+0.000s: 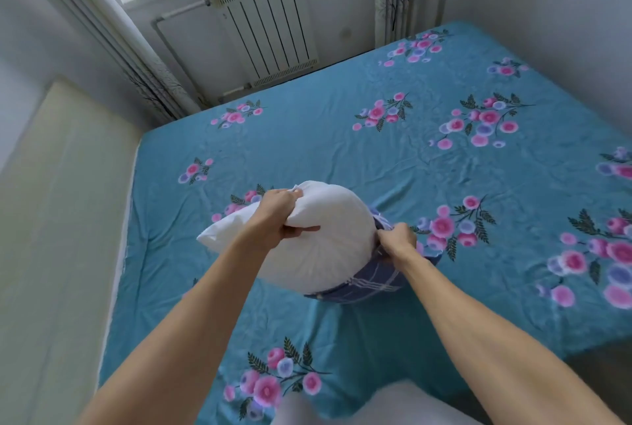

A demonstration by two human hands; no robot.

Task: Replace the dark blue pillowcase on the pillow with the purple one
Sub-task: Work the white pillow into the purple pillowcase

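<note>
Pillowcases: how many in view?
1. The dark blue checked fabric pillowcase is bunched round the right end of the white pillow, under the right hand; the left hand holds the pillow. No purple one shows; it may be out of frame.

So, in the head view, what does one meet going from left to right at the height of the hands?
Cream panel beside the bed → white pillow, gripped by the left hand → right hand gripping the dark blue pillowcase → teal floral bedsheet.
</note>
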